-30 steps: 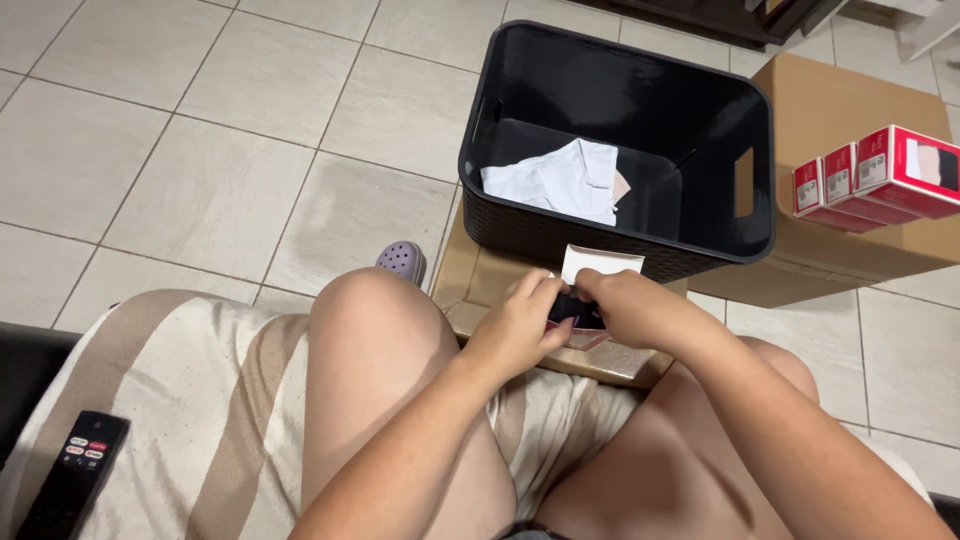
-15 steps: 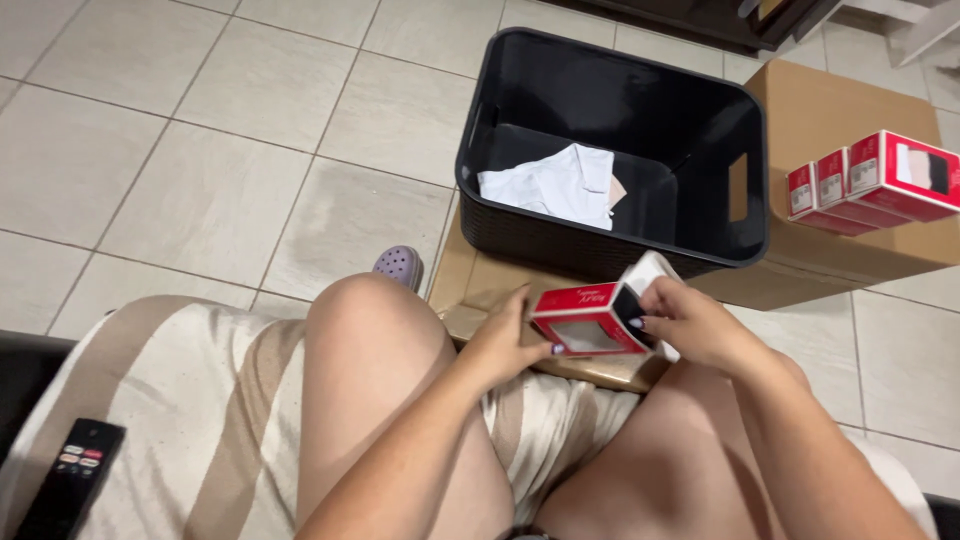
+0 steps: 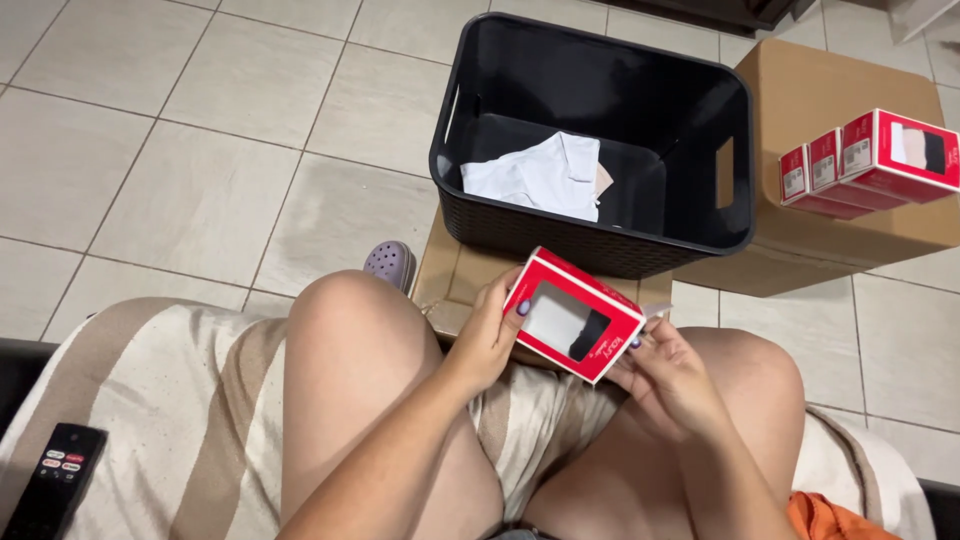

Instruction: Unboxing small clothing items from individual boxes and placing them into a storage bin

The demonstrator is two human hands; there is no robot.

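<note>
Now both hands (image 3: 490,335) around red box (image 3: 570,315)

**Room around the hands**

I see open floor tiles (image 3: 200,150) to the left, with only a lilac shoe (image 3: 390,263) near the knee. Straight ahead the black bin (image 3: 600,240) blocks the way, though its inside is mostly free beside the white cloth (image 3: 540,175). To the right, red boxes (image 3: 870,160) crowd the cardboard box (image 3: 800,90).

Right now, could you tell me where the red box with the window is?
In the head view, the red box is held between the left hand and right hand, above the knees, just in front of the black bin.
</note>
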